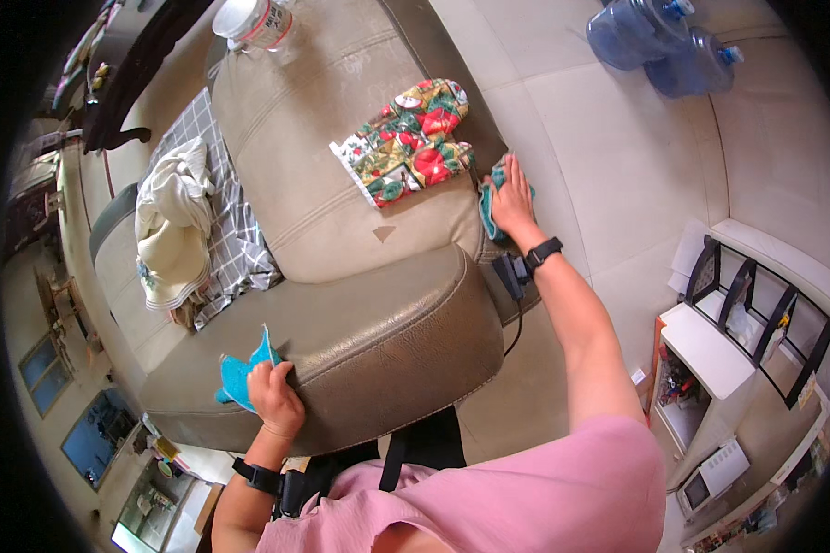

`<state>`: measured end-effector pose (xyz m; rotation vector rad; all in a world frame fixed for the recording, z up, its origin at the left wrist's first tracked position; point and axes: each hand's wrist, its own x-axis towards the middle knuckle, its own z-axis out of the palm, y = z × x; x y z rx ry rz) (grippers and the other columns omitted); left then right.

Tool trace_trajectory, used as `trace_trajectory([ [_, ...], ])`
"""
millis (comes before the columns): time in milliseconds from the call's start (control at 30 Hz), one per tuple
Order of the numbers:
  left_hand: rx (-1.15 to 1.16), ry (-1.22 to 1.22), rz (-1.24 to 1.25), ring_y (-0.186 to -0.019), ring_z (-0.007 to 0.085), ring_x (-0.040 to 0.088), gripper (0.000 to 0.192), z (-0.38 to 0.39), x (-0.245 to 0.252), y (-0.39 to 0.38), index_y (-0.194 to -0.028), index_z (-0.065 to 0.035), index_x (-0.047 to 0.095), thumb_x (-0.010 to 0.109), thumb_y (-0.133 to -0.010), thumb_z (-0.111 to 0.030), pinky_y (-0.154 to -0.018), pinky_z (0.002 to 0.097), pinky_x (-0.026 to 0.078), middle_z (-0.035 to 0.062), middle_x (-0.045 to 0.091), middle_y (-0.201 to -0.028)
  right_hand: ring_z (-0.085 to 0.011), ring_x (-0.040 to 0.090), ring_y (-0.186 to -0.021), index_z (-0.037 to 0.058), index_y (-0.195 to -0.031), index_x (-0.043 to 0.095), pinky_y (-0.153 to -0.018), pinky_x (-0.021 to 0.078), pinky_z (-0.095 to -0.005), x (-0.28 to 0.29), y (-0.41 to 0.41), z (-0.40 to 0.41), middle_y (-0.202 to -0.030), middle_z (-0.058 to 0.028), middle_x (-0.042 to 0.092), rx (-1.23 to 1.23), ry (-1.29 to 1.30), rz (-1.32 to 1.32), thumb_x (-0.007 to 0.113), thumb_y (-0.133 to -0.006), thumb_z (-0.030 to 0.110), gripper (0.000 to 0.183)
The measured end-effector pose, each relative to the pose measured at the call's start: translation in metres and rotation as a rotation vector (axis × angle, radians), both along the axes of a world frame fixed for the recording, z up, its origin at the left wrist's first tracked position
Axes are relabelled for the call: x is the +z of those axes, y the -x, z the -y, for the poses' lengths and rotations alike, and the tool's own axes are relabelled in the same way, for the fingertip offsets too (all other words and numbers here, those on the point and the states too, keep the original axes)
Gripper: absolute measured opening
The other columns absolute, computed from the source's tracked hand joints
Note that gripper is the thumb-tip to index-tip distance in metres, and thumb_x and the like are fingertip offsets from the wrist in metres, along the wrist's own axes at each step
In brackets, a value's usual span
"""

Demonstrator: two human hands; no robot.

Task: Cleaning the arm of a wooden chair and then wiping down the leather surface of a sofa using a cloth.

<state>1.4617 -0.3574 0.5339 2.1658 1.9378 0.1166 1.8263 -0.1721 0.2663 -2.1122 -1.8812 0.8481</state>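
Observation:
My left hand grips a bright blue cloth at the front left of the brown leather sofa armrest. Part of the cloth sticks up above the fingers. With its fingers stretched out, my right hand presses a teal cloth against the right edge of the sofa, beside the seat cushion. Just left of that hand, an oven mitt with a fruit print lies flat on the cushion. A small black device with a cable sits below my right wrist.
A cream sun hat rests on a grey checked cloth at the left. Farther back on the sofa stands a clear plastic jar. Blue water bottles are on the tiled floor. A white cabinet carries a black rack.

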Motion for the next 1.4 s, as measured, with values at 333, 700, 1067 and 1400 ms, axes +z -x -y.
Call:
trace_trajectory([
  [333, -0.01, -0.044, 0.006, -0.071, 0.0332, 0.044, 0.023, 0.001, 0.0, -0.007, -0.086, -0.0039, 0.052, 0.047, -0.065, 0.003, -0.061, 0.0392, 0.034, 0.0144, 0.043, -0.076, -0.0351, 0.037, -0.12, 0.0019, -0.134, 0.027, -0.099, 0.0316, -0.04, -0.054, -0.046, -0.002, -0.135, -0.0196, 0.033, 0.025, 0.056, -0.168, 0.035, -0.09, 0.035, 0.055],
  [700, -0.02, -0.096, -0.004, -0.077, 0.033, 0.046, 0.022, 0.013, 0.009, -0.002, -0.088, -0.0058, 0.052, 0.048, -0.068, 0.001, -0.065, 0.0394, 0.035, 0.0133, 0.045, -0.081, -0.0262, 0.027, -0.129, -0.0021, -0.132, 0.03, -0.107, 0.0217, -0.0393, 0.059, -0.044, 0.168, -0.138, -0.0163, 0.03, 0.053, 0.019, 0.1, 0.05, -0.081, 0.019, 0.059],
  [1067, -0.017, -0.146, 0.076, -0.08, 0.0309, 0.049, 0.018, 0.018, 0.006, 0.006, -0.086, -0.0082, 0.053, 0.048, -0.071, -0.001, -0.069, 0.0402, 0.038, 0.0113, 0.048, -0.081, -0.0257, 0.055, -0.103, 0.0069, -0.117, 0.051, -0.092, 0.0402, -0.0405, 0.164, -0.071, 0.262, -0.111, -0.0119, 0.058, -0.817, 0.295, -1.363, 0.043, -0.09, 0.037, 0.041],
  [1400, 0.148, -0.313, 0.807, -0.076, 0.0241, 0.051, 0.017, 0.06, 0.044, 0.06, -0.09, -0.0013, 0.056, 0.042, -0.083, 0.004, -0.072, 0.0273, 0.04, 0.0116, 0.052, -0.083, -0.0306, 0.047, -0.112, 0.0064, -0.115, 0.053, -0.1, 0.0312, -0.0483, 0.323, 0.066, 0.314, -0.12, -0.0131, 0.053, -0.828, 0.263, -2.104, 0.04, -0.087, 0.045, 0.05],
])
